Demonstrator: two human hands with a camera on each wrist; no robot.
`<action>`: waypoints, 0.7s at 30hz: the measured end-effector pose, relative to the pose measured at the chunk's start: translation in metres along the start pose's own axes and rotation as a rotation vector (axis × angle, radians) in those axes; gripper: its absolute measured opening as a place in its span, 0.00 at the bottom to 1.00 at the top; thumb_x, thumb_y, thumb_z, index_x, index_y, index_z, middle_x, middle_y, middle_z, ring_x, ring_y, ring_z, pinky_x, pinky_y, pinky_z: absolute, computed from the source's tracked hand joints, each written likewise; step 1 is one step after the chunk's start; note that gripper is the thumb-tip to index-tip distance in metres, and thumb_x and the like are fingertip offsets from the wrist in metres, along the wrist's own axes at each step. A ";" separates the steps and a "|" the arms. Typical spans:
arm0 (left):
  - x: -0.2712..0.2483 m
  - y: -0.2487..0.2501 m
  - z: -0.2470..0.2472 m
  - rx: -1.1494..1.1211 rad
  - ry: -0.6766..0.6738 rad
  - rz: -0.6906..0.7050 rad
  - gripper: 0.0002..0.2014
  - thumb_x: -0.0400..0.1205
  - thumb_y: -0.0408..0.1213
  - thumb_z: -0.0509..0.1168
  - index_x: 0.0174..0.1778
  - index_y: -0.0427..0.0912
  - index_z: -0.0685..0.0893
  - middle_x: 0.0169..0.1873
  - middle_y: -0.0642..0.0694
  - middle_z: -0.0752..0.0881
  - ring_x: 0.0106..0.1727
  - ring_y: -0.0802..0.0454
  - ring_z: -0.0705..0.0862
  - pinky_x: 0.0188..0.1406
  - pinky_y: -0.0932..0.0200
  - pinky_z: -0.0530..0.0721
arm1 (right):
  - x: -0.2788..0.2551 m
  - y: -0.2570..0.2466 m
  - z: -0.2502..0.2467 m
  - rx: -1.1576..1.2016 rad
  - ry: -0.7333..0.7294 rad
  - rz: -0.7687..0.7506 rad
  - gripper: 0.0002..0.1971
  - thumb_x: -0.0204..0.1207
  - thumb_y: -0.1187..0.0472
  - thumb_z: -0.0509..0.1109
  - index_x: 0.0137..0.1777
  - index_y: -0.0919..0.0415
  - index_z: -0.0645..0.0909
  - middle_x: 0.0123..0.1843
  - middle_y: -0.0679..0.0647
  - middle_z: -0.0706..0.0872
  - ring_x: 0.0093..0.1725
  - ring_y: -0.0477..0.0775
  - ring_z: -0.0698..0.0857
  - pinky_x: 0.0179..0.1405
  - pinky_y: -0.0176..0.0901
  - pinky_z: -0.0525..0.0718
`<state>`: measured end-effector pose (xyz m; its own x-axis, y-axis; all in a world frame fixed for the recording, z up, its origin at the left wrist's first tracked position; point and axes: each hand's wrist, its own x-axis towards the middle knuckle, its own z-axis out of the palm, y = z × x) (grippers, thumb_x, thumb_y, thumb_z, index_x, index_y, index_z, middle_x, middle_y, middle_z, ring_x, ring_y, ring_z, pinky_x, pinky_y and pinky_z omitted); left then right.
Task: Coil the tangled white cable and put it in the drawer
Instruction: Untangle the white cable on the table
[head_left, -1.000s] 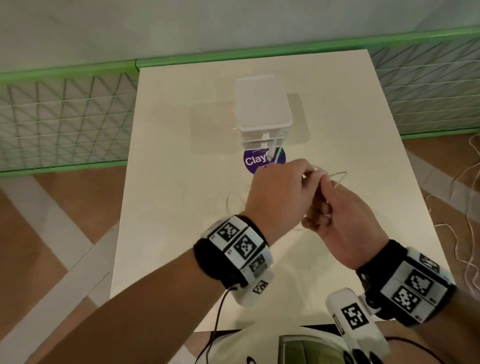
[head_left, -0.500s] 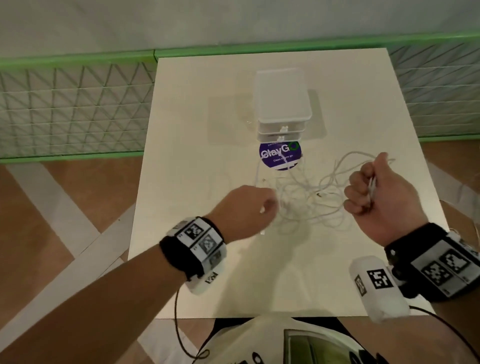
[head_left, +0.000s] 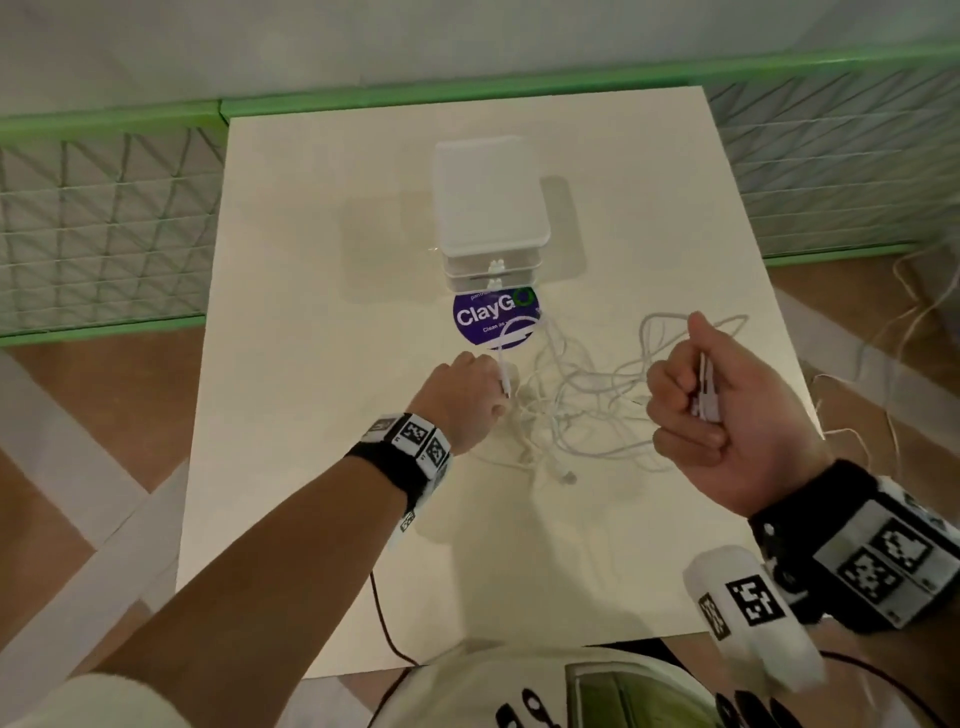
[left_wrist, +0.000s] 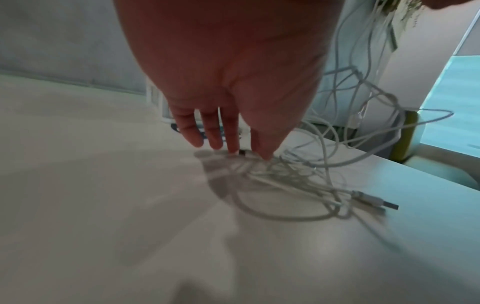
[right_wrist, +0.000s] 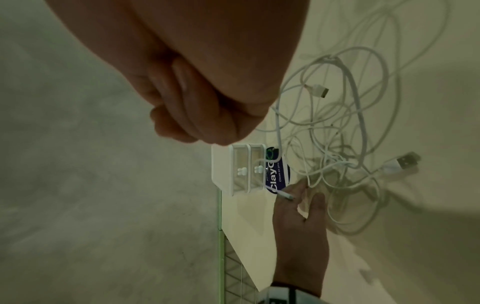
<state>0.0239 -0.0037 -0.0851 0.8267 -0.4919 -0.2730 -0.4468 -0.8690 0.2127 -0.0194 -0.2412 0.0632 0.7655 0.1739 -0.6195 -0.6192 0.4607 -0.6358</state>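
Observation:
The tangled white cable (head_left: 582, 410) lies in a loose heap on the pale table (head_left: 322, 415), its USB plug (left_wrist: 387, 204) at the near side. My left hand (head_left: 467, 395) is down at the heap's left edge. Its thumb and fingertips (left_wrist: 232, 148) pinch a strand, and one cable end sticks up beside them. My right hand (head_left: 711, 395) is a raised fist to the right that grips several strands and a plug; loops hang from it to the heap (right_wrist: 337, 123). The white two-drawer unit (head_left: 493, 208) stands behind the heap, both drawers shut (right_wrist: 246, 168).
A round purple ClayGo sticker (head_left: 493, 317) lies on the table in front of the drawer unit. A green-framed mesh fence (head_left: 104, 234) runs behind and beside the table. Thin cords (head_left: 883, 338) trail on the floor at the right. The table's right edge is near my right wrist.
My hands, together above the table a second ago, have parted. The left went down to the heap's left edge; the right drew strands up and to the right.

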 end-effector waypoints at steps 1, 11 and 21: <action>0.003 0.003 0.005 0.000 0.033 -0.014 0.10 0.85 0.44 0.61 0.54 0.43 0.83 0.55 0.44 0.82 0.56 0.42 0.79 0.45 0.48 0.79 | 0.001 -0.002 -0.002 -0.008 -0.021 0.008 0.26 0.87 0.45 0.58 0.29 0.59 0.70 0.27 0.53 0.71 0.13 0.44 0.60 0.11 0.28 0.54; -0.042 -0.038 0.008 -0.006 -0.016 -0.266 0.11 0.83 0.42 0.60 0.57 0.42 0.78 0.49 0.42 0.88 0.51 0.38 0.85 0.46 0.48 0.78 | 0.011 -0.077 -0.041 0.217 -0.240 -0.076 0.26 0.89 0.42 0.53 0.31 0.55 0.66 0.28 0.50 0.71 0.18 0.47 0.71 0.12 0.35 0.71; -0.127 -0.048 -0.059 -0.584 0.096 -0.474 0.13 0.82 0.42 0.64 0.30 0.45 0.79 0.23 0.50 0.82 0.29 0.49 0.80 0.29 0.54 0.74 | 0.005 -0.045 0.027 -0.138 -0.115 -0.034 0.25 0.86 0.48 0.58 0.26 0.54 0.62 0.22 0.50 0.61 0.22 0.50 0.61 0.17 0.40 0.67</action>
<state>-0.0397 0.1035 -0.0058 0.9233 -0.0423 -0.3816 0.1958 -0.8031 0.5627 0.0165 -0.2376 0.1010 0.7967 0.2620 -0.5447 -0.6044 0.3455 -0.7179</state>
